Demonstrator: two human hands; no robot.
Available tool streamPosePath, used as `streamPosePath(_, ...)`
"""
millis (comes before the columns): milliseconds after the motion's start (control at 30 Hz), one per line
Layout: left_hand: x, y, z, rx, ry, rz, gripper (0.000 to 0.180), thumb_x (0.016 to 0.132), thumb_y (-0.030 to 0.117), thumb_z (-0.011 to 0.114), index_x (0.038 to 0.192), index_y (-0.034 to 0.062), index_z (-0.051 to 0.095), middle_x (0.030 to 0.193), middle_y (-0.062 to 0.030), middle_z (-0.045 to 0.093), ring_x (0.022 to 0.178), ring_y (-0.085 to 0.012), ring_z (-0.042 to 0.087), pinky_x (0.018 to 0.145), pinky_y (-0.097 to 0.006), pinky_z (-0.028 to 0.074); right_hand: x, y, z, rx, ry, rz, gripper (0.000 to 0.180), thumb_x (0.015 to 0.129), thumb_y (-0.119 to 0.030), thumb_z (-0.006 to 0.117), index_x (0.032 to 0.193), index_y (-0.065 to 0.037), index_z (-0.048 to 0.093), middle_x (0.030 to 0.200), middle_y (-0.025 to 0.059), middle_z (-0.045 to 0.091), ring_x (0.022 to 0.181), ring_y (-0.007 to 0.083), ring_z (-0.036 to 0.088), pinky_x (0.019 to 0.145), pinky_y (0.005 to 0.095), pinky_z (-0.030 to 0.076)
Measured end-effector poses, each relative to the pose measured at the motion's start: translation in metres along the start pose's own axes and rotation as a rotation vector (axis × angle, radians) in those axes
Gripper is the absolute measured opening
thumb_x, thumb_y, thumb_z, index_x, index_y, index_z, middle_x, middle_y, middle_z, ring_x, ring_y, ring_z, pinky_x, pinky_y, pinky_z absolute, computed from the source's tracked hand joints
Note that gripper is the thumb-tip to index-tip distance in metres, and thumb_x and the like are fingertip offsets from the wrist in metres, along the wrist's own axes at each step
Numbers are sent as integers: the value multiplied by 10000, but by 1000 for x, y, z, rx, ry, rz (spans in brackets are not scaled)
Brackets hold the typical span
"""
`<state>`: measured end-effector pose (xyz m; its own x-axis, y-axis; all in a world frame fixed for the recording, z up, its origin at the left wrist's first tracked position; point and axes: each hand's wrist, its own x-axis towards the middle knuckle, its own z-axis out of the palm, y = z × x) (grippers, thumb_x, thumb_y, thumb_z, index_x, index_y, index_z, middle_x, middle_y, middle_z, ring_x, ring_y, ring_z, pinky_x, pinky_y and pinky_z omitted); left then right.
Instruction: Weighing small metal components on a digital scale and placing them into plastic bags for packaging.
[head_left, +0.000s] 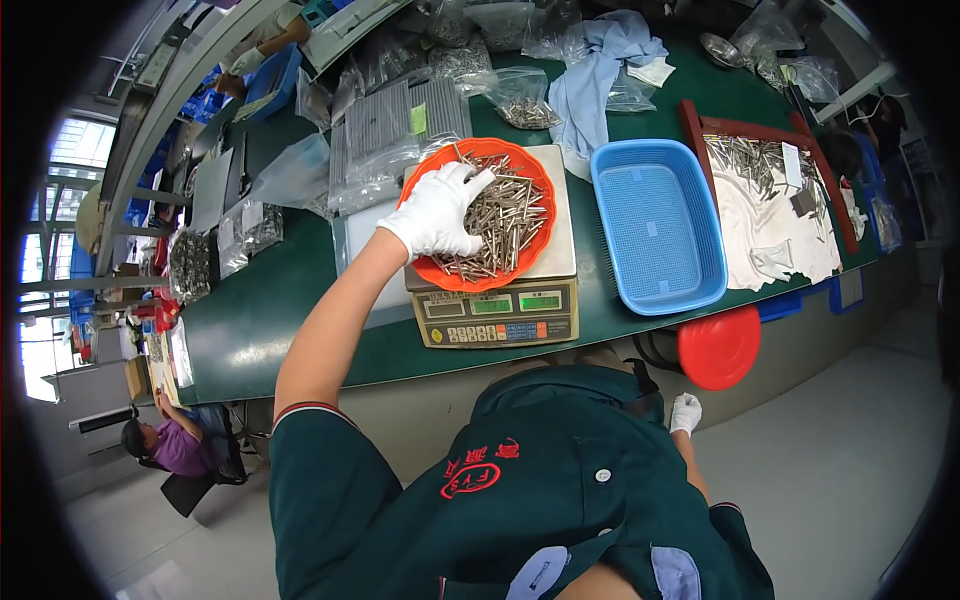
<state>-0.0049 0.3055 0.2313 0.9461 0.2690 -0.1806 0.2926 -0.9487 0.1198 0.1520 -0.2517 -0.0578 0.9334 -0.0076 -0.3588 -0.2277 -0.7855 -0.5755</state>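
Note:
My left hand (438,212), in a white glove, reaches over an orange bowl (541,243) with a scalloped rim. Its fingers and thumb are spread apart and touch the heap of short metal pins (507,215) inside. Whether any pin lies under the palm is hidden. The bowl stands on the platform of a counting scale (497,315), whose keypad and lit green displays face me. Away from the table, my right hand (686,412), also gloved in white, hangs low beside me with its fingers curled; nothing shows in it.
A blue plastic basket (655,235) stands right of the scale. Beyond it, a wooden-edged tray (851,220) holds metal pieces on white cloth. Bags of metal parts (525,112) and a blue cloth (590,80) lie behind. A red stool (720,348) is below the table's edge. Someone (185,445) sits at left.

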Motion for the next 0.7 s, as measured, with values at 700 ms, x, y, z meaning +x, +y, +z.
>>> streamPosePath(700, 4, -5, 21, 130, 247, 141, 238, 673, 156, 625, 862, 70, 508, 829, -122, 522, 771, -297, 563, 616, -409, 481, 29, 10, 19, 114, -39, 26, 140, 762, -94, 593, 864, -2, 620, 727, 49, 623, 640, 116, 538, 612, 266, 449)
